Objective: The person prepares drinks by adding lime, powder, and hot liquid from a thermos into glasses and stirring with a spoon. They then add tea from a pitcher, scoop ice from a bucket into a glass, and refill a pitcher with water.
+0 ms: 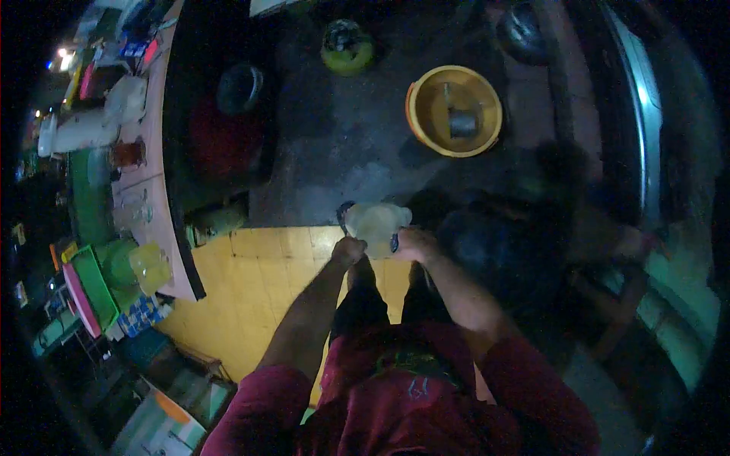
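A pale, whitish, blurred object (377, 221) is held low in front of my legs, between my two hands. Its exact kind is too dim to tell. My left hand (350, 249) is closed at its near left edge. At the right edge, my right hand (416, 244) has its fingers curled against it. A small dark shape (395, 243) shows by the right fingers; what it is cannot be made out. Part of a dark shoe or sandal (344, 216) shows just left of the pale object.
Ahead on the dark floor (327, 144) stands a yellow-orange tub (417, 125) holding a dark mug-like vessel (462, 122). Farther off is a yellow-green pot (347, 59). A counter (163, 228) with jars and trays runs along the left. Yellow tiles (243, 304) lie underfoot.
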Available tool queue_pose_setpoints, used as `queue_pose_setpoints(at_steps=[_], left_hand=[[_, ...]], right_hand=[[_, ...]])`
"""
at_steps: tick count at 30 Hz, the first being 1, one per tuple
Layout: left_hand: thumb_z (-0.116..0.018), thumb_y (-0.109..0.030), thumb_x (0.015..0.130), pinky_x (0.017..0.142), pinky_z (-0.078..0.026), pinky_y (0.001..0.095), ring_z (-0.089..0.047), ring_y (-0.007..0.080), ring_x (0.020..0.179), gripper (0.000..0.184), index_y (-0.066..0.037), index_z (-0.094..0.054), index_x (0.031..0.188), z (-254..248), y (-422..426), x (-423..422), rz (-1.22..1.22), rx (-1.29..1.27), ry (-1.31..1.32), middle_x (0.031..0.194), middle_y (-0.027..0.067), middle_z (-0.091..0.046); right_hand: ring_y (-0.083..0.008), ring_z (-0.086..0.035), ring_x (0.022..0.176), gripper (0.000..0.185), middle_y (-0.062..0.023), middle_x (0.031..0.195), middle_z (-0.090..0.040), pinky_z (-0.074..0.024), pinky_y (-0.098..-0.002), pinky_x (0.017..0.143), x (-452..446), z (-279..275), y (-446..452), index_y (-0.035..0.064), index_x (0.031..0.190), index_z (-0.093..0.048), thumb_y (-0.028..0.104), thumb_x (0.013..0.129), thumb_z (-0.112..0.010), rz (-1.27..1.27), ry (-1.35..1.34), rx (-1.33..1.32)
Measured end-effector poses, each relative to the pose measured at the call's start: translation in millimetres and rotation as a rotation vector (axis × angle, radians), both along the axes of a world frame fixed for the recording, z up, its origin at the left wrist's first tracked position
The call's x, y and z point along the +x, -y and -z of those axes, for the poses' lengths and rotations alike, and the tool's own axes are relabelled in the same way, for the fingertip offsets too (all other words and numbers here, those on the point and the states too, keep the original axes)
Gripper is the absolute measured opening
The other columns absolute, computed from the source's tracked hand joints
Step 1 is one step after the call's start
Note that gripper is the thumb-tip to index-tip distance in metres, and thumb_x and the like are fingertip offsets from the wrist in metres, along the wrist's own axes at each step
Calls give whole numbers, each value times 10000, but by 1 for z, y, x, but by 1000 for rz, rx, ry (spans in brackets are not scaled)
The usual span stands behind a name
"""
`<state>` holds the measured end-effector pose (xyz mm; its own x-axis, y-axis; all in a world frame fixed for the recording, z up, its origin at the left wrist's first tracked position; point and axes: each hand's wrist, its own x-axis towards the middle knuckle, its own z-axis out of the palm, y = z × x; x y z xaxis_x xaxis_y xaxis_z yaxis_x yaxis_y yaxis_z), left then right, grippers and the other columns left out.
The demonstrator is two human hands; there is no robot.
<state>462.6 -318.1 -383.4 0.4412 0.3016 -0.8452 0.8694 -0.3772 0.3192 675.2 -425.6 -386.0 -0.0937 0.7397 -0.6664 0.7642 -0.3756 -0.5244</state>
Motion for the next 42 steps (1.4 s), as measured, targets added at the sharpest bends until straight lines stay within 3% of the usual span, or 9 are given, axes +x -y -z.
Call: queue_pose_setpoints(at_steps=[4,11,13,16,22,25,28,36,42], left_hand=[[-492,-292,866,767,-523,464,-660,356,864,300,-64,-669,947,25,5,-15,384,108,123,937,188,-684],[-666,-278,803,500,-429,401,-616,197,671,206,-98,-623,894,3,10,-22,-583,-223,31,761,12,-650],[-674,-302,810,491,-434,397,-625,205,645,234,-100,-626,918,-15,16,-30,-598,-180,59,734,20,-647],[-594,-254,813,615,-488,431,-638,265,643,163,-128,-695,786,-41,6,-16,452,222,509,733,129,-681],[-585,-203,813,620,-507,427,-660,304,767,176,-148,-685,947,-25,17,-2,648,160,764,840,154,-681],[-654,-214,847,797,-502,322,-650,189,881,314,-20,-635,1094,-27,22,11,346,-268,594,980,84,-659],[-630,-269,869,669,-551,372,-642,269,752,251,-31,-634,950,-169,65,58,-740,-795,331,831,95,-641],[-587,-313,860,797,-503,421,-577,223,947,300,-73,-606,1038,-195,81,28,-769,-425,226,1005,81,-619],[-545,-335,892,755,-489,429,-551,235,904,298,-125,-578,1101,-272,62,-31,-1415,-891,344,1015,28,-636]], right_hand=[[-350,-640,1058,693,-159,1180,-654,-514,-467,890,14,-61,-16,100,1179,-621,518,645,-760,3,-33,-180],[-350,-663,996,509,-161,1058,-690,-525,-485,847,-6,-19,28,98,1069,-666,349,635,-755,-39,-81,-83],[-343,-646,1024,549,-165,1044,-684,-498,-465,886,15,-124,35,86,1121,-634,275,621,-755,24,-48,-49],[-340,-629,1045,608,-165,1042,-677,-437,-495,943,24,-145,69,76,1173,-596,229,610,-767,101,-108,68],[-338,-570,1129,579,-149,1117,-635,-304,-603,1029,84,-301,155,91,1183,-586,158,634,-757,317,-49,177],[-338,-574,1104,510,-144,1075,-628,-317,-549,1039,88,-301,223,72,1128,-592,95,636,-727,584,100,489],[-325,-592,1062,503,-140,1053,-633,-419,-413,976,97,-347,266,56,1083,-600,67,606,-759,955,91,653],[-200,-598,869,292,-77,968,-654,-517,-349,769,210,-208,501,43,998,-651,5,716,-715,1421,576,792],[-216,-602,884,280,-98,994,-649,-510,-349,771,234,-260,470,20,1069,-612,83,803,-671,1471,1000,429]])
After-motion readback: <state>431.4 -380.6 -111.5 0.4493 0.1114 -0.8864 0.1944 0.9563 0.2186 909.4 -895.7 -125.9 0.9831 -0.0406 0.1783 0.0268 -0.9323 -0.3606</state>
